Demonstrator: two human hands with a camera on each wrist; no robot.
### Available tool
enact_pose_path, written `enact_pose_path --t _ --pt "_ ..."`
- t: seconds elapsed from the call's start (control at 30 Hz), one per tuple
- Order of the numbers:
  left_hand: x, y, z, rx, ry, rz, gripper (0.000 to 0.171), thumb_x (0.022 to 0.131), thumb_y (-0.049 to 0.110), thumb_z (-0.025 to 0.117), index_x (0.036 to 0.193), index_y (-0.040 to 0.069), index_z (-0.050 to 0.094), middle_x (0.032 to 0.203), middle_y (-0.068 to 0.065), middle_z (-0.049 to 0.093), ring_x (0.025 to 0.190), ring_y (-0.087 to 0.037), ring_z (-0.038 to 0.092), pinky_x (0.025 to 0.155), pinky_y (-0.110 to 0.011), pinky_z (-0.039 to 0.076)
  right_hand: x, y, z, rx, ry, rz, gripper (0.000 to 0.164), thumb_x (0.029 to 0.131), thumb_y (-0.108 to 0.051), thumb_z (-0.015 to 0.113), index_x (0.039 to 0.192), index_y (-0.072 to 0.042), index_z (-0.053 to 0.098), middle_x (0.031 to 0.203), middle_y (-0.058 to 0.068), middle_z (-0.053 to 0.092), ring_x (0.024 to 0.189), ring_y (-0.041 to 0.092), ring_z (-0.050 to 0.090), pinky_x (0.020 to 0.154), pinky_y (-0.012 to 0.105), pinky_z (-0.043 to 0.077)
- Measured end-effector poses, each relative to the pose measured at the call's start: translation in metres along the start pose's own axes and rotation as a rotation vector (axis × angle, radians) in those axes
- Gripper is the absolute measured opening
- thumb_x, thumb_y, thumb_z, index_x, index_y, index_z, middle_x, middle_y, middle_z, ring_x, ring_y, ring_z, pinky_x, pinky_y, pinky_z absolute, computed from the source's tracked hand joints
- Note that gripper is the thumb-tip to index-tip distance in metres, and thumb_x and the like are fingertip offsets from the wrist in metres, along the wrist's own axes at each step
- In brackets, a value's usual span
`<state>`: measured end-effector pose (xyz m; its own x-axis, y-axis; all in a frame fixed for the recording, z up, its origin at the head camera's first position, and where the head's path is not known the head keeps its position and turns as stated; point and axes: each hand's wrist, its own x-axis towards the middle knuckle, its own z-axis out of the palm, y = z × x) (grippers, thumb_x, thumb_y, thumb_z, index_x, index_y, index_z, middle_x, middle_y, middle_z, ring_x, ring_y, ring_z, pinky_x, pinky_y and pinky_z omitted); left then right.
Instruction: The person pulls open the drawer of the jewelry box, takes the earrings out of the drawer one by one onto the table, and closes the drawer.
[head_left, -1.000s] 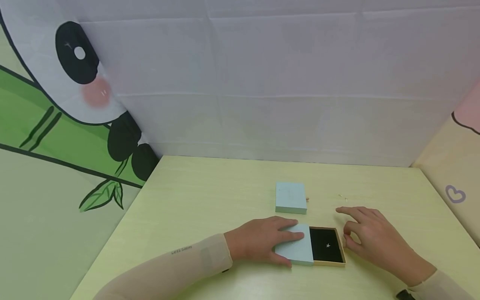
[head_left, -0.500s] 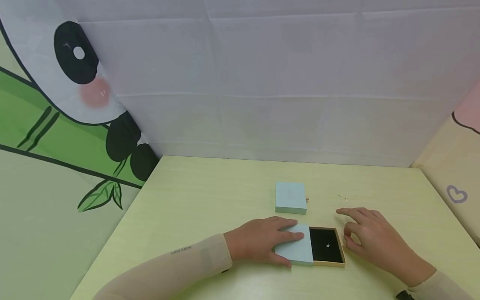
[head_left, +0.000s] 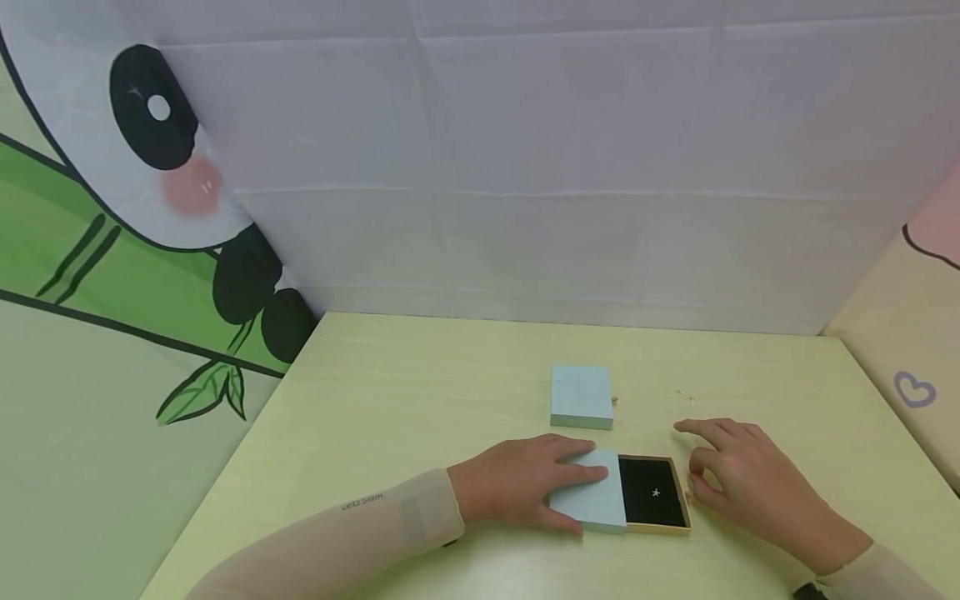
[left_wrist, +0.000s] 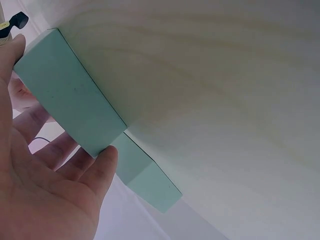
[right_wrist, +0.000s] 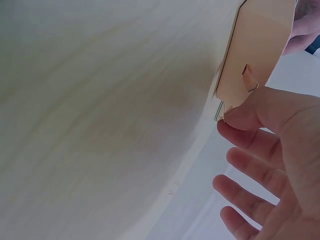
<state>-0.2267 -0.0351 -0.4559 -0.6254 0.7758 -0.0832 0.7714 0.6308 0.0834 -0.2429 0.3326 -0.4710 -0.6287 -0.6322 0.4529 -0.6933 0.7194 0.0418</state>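
Observation:
A pale blue slide-out jewellery box lies near the table's front, its sleeve (head_left: 600, 510) under my left hand (head_left: 521, 479). In the left wrist view that hand grips the sleeve (left_wrist: 72, 90) by its ends, thumb at one and little finger at the other. The tan-edged drawer (head_left: 656, 528) sticks out to the right, lined in black. On the lining lies a small silvery star-shaped piece (head_left: 656, 492). At the drawer's front, my right hand (head_left: 746, 475) pinches the ribbon pull (right_wrist: 249, 80) between thumb and index finger; the other fingers extend loosely.
A second pale blue box (head_left: 581, 396), closed, sits just behind the first, with a small tab (head_left: 615, 400) on its right side. Thin little pieces (head_left: 692, 401) lie on the table beyond my right hand. A white cloth (head_left: 562, 167) hangs behind the table (head_left: 420, 367).

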Motion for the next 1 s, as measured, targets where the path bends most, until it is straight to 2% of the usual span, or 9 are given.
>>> enact_pose_path --t 1.0 --pt "-0.0005 0.0005 0.0 -0.017 -0.002 -0.006 0.078 0.109 0.077 0.071 0.179 0.047 0.051 0.188 0.01 0.049 0.171 -0.011 0.052 0.129 -0.027 0.055 -0.003 -0.0002 0.0003 -0.004 -0.03 0.016 0.044 0.074 -0.009 0.098 0.071 -0.034 0.062 0.136 0.006 0.084 0.116 0.034 0.08 0.096 0.059 0.064"
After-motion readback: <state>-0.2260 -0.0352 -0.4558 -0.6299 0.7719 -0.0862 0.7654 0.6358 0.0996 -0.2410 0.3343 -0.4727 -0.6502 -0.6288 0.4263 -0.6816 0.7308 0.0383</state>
